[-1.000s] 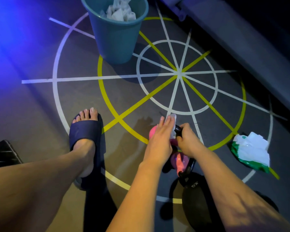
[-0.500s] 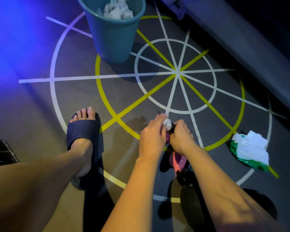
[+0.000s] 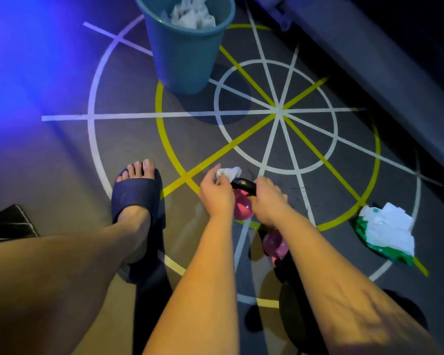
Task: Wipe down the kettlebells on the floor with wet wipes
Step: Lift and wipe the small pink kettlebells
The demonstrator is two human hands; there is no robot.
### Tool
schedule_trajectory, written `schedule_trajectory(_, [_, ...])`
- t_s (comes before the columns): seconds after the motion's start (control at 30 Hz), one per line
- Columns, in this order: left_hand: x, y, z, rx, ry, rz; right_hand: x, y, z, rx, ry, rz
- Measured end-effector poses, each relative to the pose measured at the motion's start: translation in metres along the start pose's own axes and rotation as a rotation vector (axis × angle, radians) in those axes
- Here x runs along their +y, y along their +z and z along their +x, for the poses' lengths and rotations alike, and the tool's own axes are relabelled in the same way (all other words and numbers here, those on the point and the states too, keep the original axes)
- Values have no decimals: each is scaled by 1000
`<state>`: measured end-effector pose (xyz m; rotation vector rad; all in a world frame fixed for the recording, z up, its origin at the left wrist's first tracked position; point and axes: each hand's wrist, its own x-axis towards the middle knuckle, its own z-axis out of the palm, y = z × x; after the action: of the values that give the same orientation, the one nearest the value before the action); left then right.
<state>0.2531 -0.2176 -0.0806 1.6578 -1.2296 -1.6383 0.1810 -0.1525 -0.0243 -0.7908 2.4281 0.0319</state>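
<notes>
Dim, blue-lit gym floor point(image 3: 62, 155) fills the view, painted with white and yellow circles and spokes like a target. At the 6 o'clock side of that target stands a pink kettlebell point(image 3: 242, 206) with a black handle point(image 3: 244, 185), and a second pink kettlebell point(image 3: 274, 245) sits just behind it toward the person, partly hidden under the right forearm; darker weights lie nearer still, too shadowed to make out.

The right hand point(image 3: 265, 201) has its fingers wrapped around the handle, most likely to steady the weight so it does not rock while being rubbed. The left hand point(image 3: 215, 194) pinches a crumpled wet wipe point(image 3: 228, 172) between thumb and fingers, pressed at the 10 o'clock end of the handle, so the handle looks to be the part under cleaning now.

At 12 o'clock a teal bin point(image 3: 185, 57) holds crumpled white wipes, kept within reach for spent ones. At 3 o'clock of the hands lies a green and white wipe pack point(image 3: 387, 234), open side up, well apart from the weights but on the free-hand side for a fresh sheet. A foot in a dark slide sandal point(image 3: 139, 198) is planted at 9 o'clock, apparently bracing a low crouch.
</notes>
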Motion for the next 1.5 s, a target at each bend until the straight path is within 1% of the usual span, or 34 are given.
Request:
schedule_trajectory(0.03, [-5, -2, 3, 2, -53, -4, -2, 1, -2, -2, 0, -3])
schedule_trajectory(0.07, [-11, -5, 5, -9, -62, 51, -3, 2, -5, -2, 2, -7])
schedule_trajectory(0.13, [-24, -12, 1, -78, 16, 199, -7, 6, -9, -3, -10, -18])
schedule_trajectory(0.2, [-37, -18, -5, -121, 95, 267, -10, 6, -9, 5, -27, -34])
schedule_trajectory(0.3, [-41, -21, -15, -134, 130, 219, -7, 2, -5, 17, -12, -13])
schedule_trajectory(0.37, [-32, -20, -26, -114, 151, 136, -1, -1, -2, 20, 3, 20])
schedule_trajectory(0.47, [-22, -17, -35, -86, 109, 25, 7, -4, -2, -16, -1, 50])
schedule_trajectory(0.63, [-26, -13, -18, -131, 138, 148, 11, -2, -5, -7, -12, 55])
schedule_trajectory(0.73, [-34, -13, -11, -154, 75, 220, 9, -2, -5, -6, -13, 45])
schedule_trajectory(0.8, [-35, -13, -10, -167, 27, 224, 7, -3, -6, -9, -7, 36])
schedule_trajectory(0.87, [-34, -14, -10, -148, -21, 147, 5, -2, -7, -14, 1, 22])
schedule_trajectory(0.93, [-31, -14, -14, -109, -37, 6, 5, -2, -6, -13, 7, 20])
schedule_trajectory(1.03, [-26, -11, -21, -94, 13, -116, 5, -4, -3, -6, 11, 35])
schedule_trajectory(1.2, [-23, -9, -29, -98, 147, -41, 10, -5, -3, -15, 18, 57])
schedule_trajectory(1.4, [-33, -13, -13, -151, 65, 221, 6, -3, -4, -11, 9, 34])
schedule_trajectory(1.5, [-22, -12, -15, -113, 47, 139, 5, -3, -4, -5, 13, 33])
